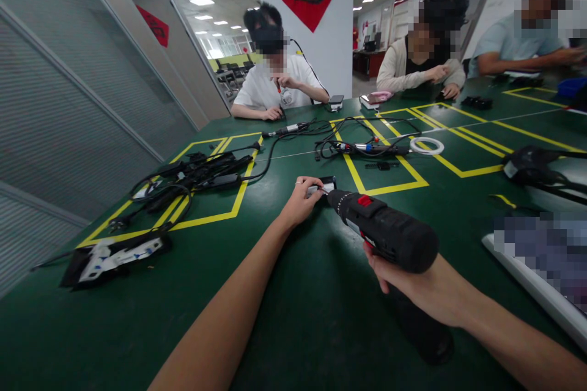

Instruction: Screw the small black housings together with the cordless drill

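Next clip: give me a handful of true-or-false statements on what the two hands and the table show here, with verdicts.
1. The right hand grips a black electric screwdriver with a red switch. True.
2. The left hand rests on a small dark device on the green table. True.
3. The screwdriver tip points away from the device. False: it points at the device, right by the left fingers.
4. A white ring lies on the table beyond the hands. True.
5. The tangle of black cables lies to the right of the hands. False: it lies to the left, across the yellow tape lines.
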Available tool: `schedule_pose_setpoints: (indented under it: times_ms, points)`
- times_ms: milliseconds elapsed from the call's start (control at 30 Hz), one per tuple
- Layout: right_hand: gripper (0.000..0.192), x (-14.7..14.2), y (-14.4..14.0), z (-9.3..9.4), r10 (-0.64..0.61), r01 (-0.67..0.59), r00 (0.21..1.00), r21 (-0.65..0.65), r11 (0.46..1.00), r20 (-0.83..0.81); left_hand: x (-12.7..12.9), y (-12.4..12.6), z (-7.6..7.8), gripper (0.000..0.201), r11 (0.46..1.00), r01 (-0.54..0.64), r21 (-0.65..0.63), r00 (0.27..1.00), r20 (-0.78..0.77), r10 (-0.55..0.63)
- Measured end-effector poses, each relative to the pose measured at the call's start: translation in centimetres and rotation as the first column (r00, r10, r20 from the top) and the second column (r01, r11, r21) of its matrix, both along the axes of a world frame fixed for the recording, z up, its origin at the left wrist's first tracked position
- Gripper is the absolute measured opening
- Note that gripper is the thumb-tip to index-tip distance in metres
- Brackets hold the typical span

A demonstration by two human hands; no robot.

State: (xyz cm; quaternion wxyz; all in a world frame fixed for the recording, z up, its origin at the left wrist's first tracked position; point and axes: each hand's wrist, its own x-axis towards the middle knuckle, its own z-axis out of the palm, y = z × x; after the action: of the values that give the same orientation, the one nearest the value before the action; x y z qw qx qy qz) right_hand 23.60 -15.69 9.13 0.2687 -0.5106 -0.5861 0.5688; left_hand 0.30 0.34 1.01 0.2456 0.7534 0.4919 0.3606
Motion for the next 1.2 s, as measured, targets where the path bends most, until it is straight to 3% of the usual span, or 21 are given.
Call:
schedule_pose_setpoints:
  times_ms: [400, 800, 1200]
  points:
    - [0.020, 0.11, 0.04, -0.23, 0.016, -0.016, 1.000, 0.012, 1.000, 0.014, -0.02, 0.02, 0.05, 0.020, 1.000, 0.005, 0.003, 1.000, -0.005, -0.005]
    - [0.014, -0.06, 0.17, 0.12, 0.011, -0.011, 1.000, 0.011, 1.000, 0.004, -0.20, 0.47, -0.65, 0.020, 0.999, 0.004, 0.042, 1.000, -0.004, -0.004]
    - [0.014, 0.39, 0.35, -0.18, 0.038, -0.045, 0.991, 0.057, 0.997, 0.128, -0.06, 0.37, -0.29, 0.021, 1.000, 0.006, 0.026, 1.000, -0.005, -0.006]
